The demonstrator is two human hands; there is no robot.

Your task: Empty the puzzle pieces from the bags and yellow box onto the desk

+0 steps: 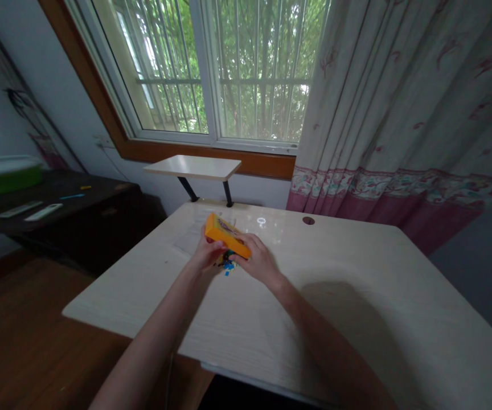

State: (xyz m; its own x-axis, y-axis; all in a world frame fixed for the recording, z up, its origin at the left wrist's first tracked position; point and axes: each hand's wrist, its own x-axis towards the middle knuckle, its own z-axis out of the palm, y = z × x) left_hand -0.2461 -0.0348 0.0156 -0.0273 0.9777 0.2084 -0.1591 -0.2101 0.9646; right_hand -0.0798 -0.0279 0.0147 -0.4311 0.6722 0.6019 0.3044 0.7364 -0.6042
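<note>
Both hands hold a yellow-orange box (228, 233) with a dark printed picture on its upper face, tilted above the table. My left hand (205, 250) is closed on its left end, thumb along the near side. My right hand (258, 256) grips the right end, fingers over the top. Beneath the box lies a small pile of tiny pieces (229, 266), blue, yellow, green and dark, partly hidden by the hands. Under and behind the left hand is a clear plastic sheet or bag (186, 238), flat on the table.
The pale table (340, 256) has a round cable hole (308, 220) near its back edge. A small raised shelf (195, 167) stands at the back left. On the left, a dark side table (70, 205) bears a green container (7, 176). Curtains (400, 125) hang beside the window.
</note>
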